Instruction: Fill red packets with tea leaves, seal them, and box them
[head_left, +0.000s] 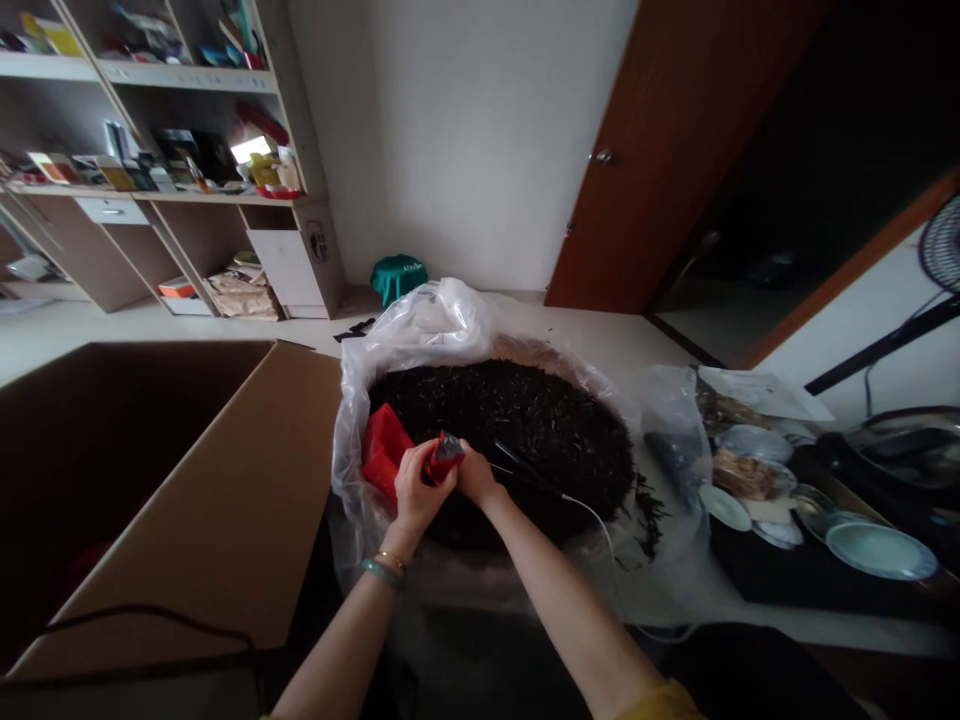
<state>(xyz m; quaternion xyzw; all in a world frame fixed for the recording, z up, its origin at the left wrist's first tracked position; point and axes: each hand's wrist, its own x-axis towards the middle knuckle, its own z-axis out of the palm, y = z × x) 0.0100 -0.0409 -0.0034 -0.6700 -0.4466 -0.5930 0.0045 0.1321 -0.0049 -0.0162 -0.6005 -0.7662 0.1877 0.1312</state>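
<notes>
My left hand point(418, 488) is closed round a small red foil pouch point(445, 456) whose silvery inside shows at the top. On the pouch's right side my right hand point(475, 474) grips it too, its fingertips partly hidden. Below and around them lies a heap of dark, dry shredded leaves, like loose tea point(487, 400), in a large clear plastic bag point(352, 400). A red plastic bag point(386, 450) rests on the heap just left of my left hand. Right of my right hand lies a black tong-like tool point(529, 468) with a white cord point(609, 540).
A tall open cardboard box point(255, 480) stands at the left. Plates, such as a pale green one point(881, 548), and bagged dried goods point(742, 472) sit at the right. Behind are a green-covered stool point(399, 278), shelves point(187, 75), a wooden door point(660, 150) and a fan point(943, 245).
</notes>
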